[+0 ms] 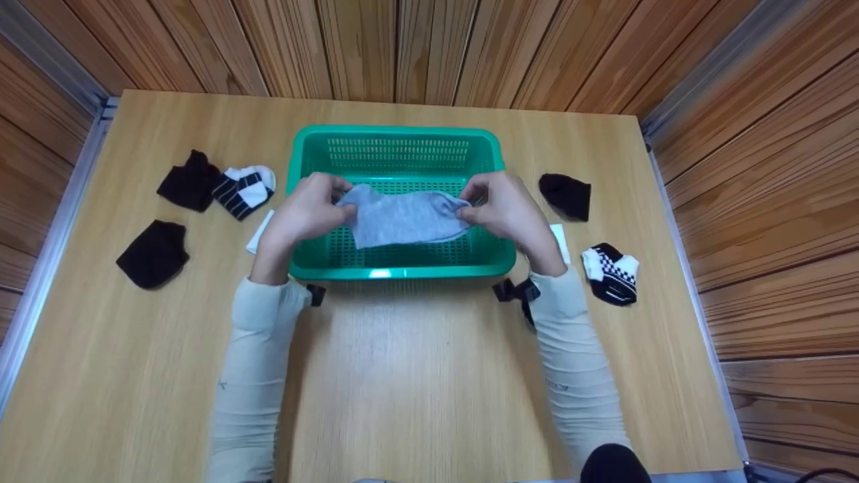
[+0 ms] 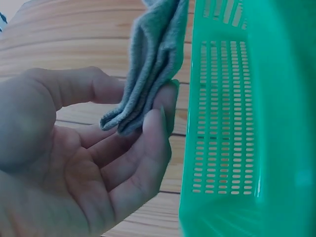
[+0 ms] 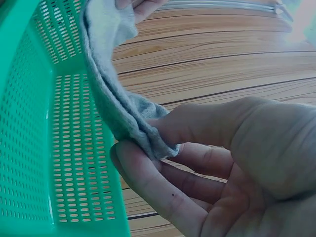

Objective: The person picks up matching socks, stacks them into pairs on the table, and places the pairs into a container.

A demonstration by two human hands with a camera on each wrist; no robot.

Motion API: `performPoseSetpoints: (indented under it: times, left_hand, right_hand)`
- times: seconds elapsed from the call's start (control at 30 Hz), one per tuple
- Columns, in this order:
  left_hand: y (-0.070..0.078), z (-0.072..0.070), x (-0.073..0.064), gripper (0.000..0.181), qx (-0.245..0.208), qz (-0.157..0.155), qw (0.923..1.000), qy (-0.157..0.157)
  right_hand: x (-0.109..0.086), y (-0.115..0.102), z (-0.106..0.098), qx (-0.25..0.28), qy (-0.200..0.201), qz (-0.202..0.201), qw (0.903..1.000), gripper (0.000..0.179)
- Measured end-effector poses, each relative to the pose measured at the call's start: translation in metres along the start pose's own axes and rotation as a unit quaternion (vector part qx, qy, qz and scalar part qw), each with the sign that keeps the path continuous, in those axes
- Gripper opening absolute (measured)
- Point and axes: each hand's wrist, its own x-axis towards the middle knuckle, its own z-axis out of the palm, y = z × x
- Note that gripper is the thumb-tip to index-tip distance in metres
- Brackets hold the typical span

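Pinching a gray sock (image 1: 406, 218) at both ends, head view: left hand (image 1: 305, 211) has one end, right hand (image 1: 503, 206) the other. Sock spans sideways between them, above the green basket (image 1: 402, 272) on the counter (image 1: 402, 382). Left of basket: one black sock (image 1: 190, 182) next to a striped sock (image 1: 245, 191), another black sock (image 1: 154, 255) nearer the person. Small white piece (image 1: 259, 235) partly hidden by the left forearm. Right of basket: dark sock (image 1: 566, 196), checkered sock (image 1: 612, 276) nearer the person, second white piece (image 1: 560, 240) mostly behind the right forearm. Wood-panel walls (image 1: 429, 54) around.

Left wrist view: grip closed on sock end, thumb one side, fingers the other; layered edges visible. Basket's slotted wall just beside, to the right in frame.

Right wrist view: thumb and forefinger grip the sock end, layers pressed together there. Basket at frame left. Other hand's fingers (image 3: 143, 7) show at top edge, by the sock's far end.
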Motion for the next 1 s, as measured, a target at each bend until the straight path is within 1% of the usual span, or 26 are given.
performPoseSetpoints:
  times: [0.07, 0.17, 0.27, 0.37, 0.5, 0.63, 0.77, 0.83, 0.93, 1.0]
  left_hand:
    - [0.000, -0.007, 0.004, 0.034, -0.002, -0.007, 0.9999, -0.007]
    - [0.001, -0.013, 0.011, 0.029, 0.003, -0.020, 0.9997, -0.012]
    - [0.002, -0.014, 0.021, 0.024, 0.026, -0.025, 0.9992, -0.017]
    - [0.002, -0.014, 0.032, 0.018, 0.047, -0.034, 0.9979, -0.029]
    - [-0.001, -0.015, 0.046, 0.012, 0.055, -0.062, 0.9949, -0.057]
    - [-0.005, -0.017, 0.061, 0.010, 0.059, -0.087, 0.9908, -0.085]
    - [-0.012, -0.017, 0.073, 0.020, 0.072, -0.107, 0.9861, -0.105]
    - [-0.014, -0.016, 0.077, 0.020, 0.084, -0.117, 0.9829, -0.115]
    - [-0.015, -0.012, 0.081, 0.013, 0.105, -0.134, 0.9774, -0.126]
    - [-0.015, -0.008, 0.083, 0.008, 0.115, -0.151, 0.9732, -0.130]
  right_hand:
    - [0.009, -0.001, 0.000, -0.011, -0.006, -0.001, 0.9999, 0.008]
    - [0.022, 0.000, 0.000, -0.026, -0.019, -0.003, 0.9995, 0.007]
    - [0.034, 0.001, 0.000, -0.033, -0.032, -0.002, 0.9989, 0.003]
    - [0.045, 0.003, 0.001, -0.040, -0.051, 0.011, 0.9979, 0.001]
    - [0.060, 0.006, 0.004, -0.060, -0.071, 0.032, 0.9952, 0.004]
    - [0.073, 0.011, 0.008, -0.070, -0.078, 0.048, 0.9933, 0.006]
    - [0.084, 0.014, 0.015, -0.067, -0.090, 0.057, 0.9920, 0.007]
    - [0.089, 0.015, 0.020, -0.070, -0.098, 0.059, 0.9909, 0.007]
    - [0.095, 0.017, 0.026, -0.085, -0.109, 0.060, 0.9885, 0.008]
    - [0.098, 0.020, 0.030, -0.097, -0.115, 0.063, 0.9866, 0.014]
